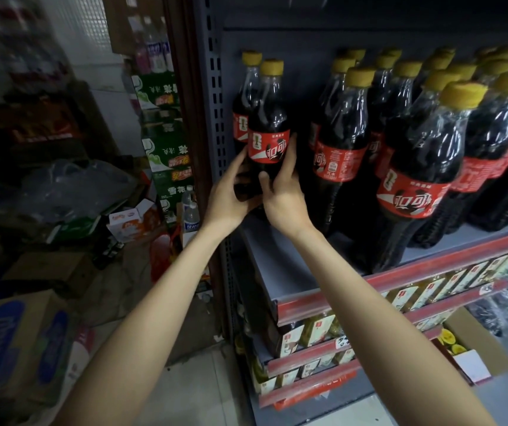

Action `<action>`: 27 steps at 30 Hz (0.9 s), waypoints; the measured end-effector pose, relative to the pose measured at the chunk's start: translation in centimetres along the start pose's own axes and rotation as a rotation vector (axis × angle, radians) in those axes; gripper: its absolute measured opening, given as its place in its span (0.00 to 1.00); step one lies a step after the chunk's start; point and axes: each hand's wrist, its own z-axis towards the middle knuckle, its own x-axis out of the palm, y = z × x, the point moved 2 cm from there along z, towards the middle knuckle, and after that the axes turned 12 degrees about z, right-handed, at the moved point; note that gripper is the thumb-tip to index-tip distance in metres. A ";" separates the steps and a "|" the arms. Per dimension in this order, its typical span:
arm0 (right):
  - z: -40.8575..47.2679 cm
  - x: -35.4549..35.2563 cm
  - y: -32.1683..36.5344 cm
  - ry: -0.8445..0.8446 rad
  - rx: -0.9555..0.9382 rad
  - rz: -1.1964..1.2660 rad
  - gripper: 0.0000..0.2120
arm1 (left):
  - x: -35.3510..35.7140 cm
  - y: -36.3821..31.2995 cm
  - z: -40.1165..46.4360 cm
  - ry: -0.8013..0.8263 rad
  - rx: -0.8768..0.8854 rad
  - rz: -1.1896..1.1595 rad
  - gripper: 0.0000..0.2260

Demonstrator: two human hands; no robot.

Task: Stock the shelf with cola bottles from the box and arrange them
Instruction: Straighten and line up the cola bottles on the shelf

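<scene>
A cola bottle (268,130) with a yellow cap and red label stands at the left end of the grey shelf (280,265). Both my hands hold its lower half: my left hand (231,195) wraps it from the left, my right hand (283,192) from the right, thumb on the front. A second cola bottle (243,96) stands just behind it against the shelf upright. To the right, past a gap, several rows of cola bottles (421,167) fill the shelf. The box is not clearly in view.
The shelf has a red front rail (400,278); lower shelves hold drink cartons (317,330). A perforated upright (216,87) bounds the shelf's left side. Cardboard boxes (19,342), bags and stacked cartons (163,127) crowd the floor at left. An open box (474,348) sits bottom right.
</scene>
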 end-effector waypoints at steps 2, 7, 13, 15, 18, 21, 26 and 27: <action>0.2 -0.1 0.0 0.017 -0.009 0.009 0.35 | -0.2 0.4 0.1 -0.032 -0.012 -0.001 0.38; 0.9 -0.2 -0.2 0.040 0.006 0.018 0.39 | 0.0 -0.4 0.9 0.028 -0.073 -0.143 0.44; 1.2 -0.1 -0.4 0.074 0.014 0.026 0.41 | 0.8 -0.7 1.7 0.057 0.042 -0.025 0.40; 1.0 -0.2 -0.2 0.088 0.019 0.046 0.41 | 0.7 -0.7 1.7 0.074 0.054 -0.005 0.41; -0.2 -0.5 0.4 0.114 0.016 0.104 0.40 | 0.6 -0.5 1.7 0.091 0.039 0.022 0.42; -3.6 -2.3 1.3 0.062 -0.029 0.081 0.35 | -0.2 -1.6 0.5 0.034 -0.015 0.006 0.44; -10.5 -6.5 1.6 -0.171 -0.129 0.060 0.26 | 0.5 -6.6 -5.0 -0.264 0.091 -0.265 0.22; -10.8 -6.6 1.3 -0.161 -0.089 0.055 0.28 | 1.2 -7.4 -5.2 -0.170 0.076 -0.354 0.18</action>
